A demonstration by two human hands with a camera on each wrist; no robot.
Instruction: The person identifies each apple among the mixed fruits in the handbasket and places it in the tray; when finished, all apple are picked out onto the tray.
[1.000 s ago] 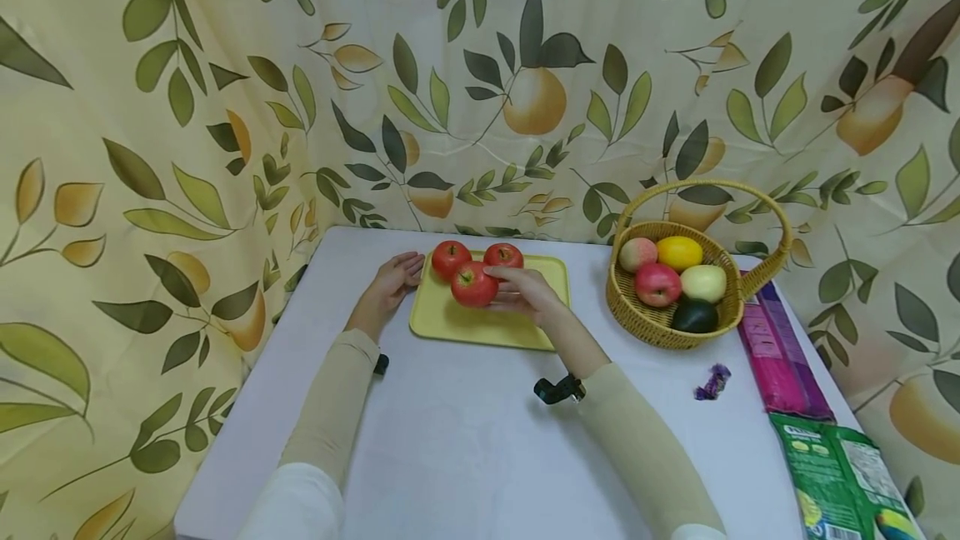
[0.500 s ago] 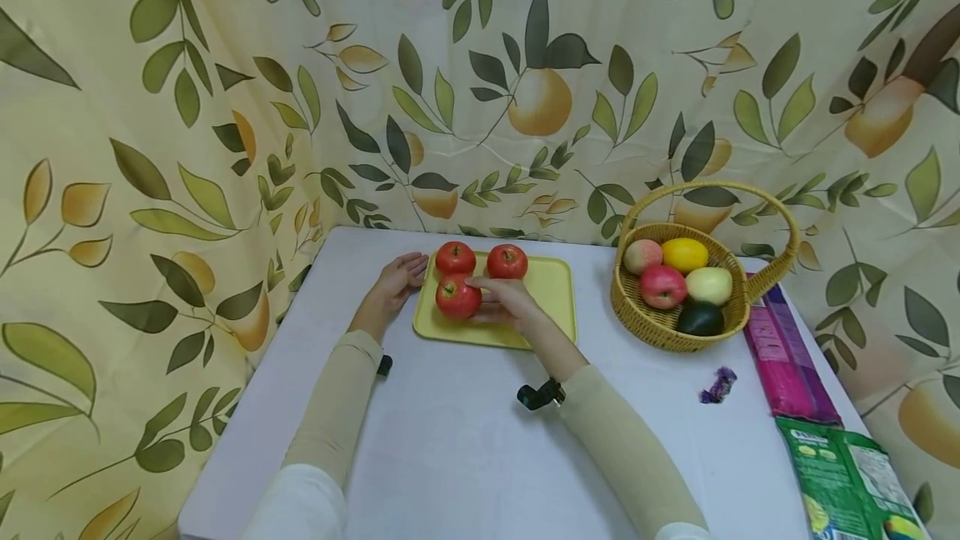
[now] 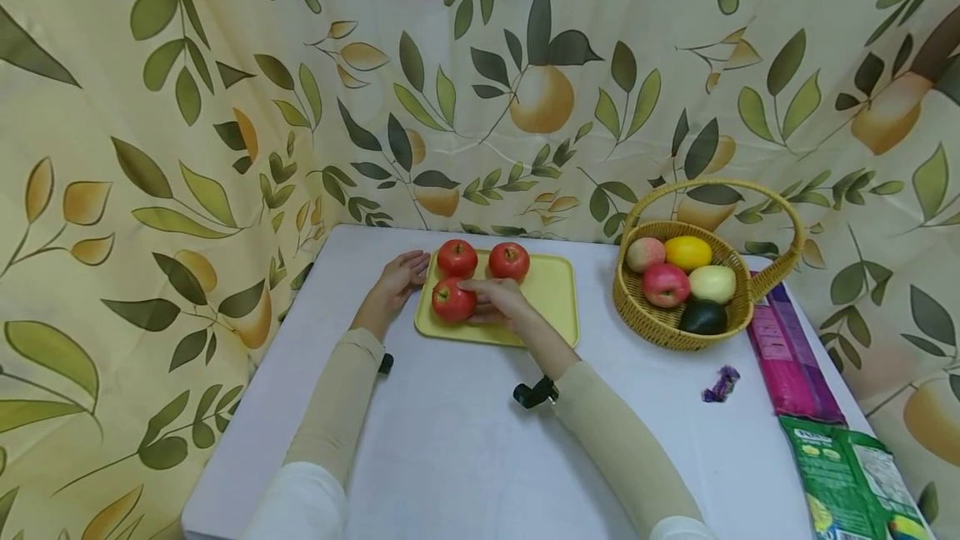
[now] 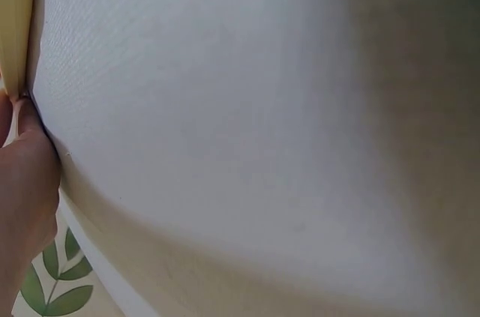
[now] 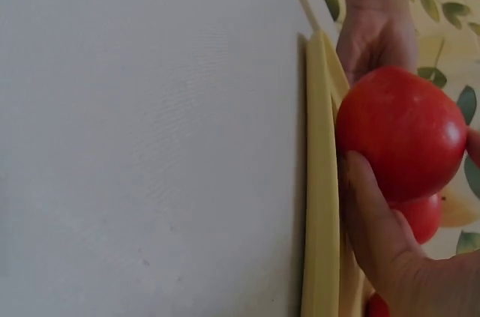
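Over the left part of the tray (image 3: 552, 294), near its front edge, the right hand (image 3: 501, 300) holds the near apple (image 3: 452, 300) from the side, thumb and fingers spread round it. Whether that apple bears on the tray or is just above it, I cannot tell. At the tray's left edge the left hand (image 3: 401, 280) touches the rim; its fingers lie nearly straight and seem to hold nothing.

The step looks like setting fruit down, so the apple should be let down softly and felt to sit before the grip loosens. It is round and may roll, so the fingers would best spread evenly and draw off toward the bare right side. The left hand, I judge, serves as a stop for the tray. A nudge could disturb the far left apple (image 3: 457, 258), just behind, or the far right apple (image 3: 509, 261) beside that one.

Farther right, well apart from the tray, the handled basket (image 3: 637, 315) holds five fruits: peach (image 3: 645, 255), yellow fruit (image 3: 688, 253), red fruit (image 3: 666, 285), pale fruit (image 3: 712, 284) and dark fruit (image 3: 703, 317). Beyond lie a wrapper (image 3: 721, 384), a purple packet (image 3: 795, 348) and a green packet (image 3: 855, 477), contents hidden.
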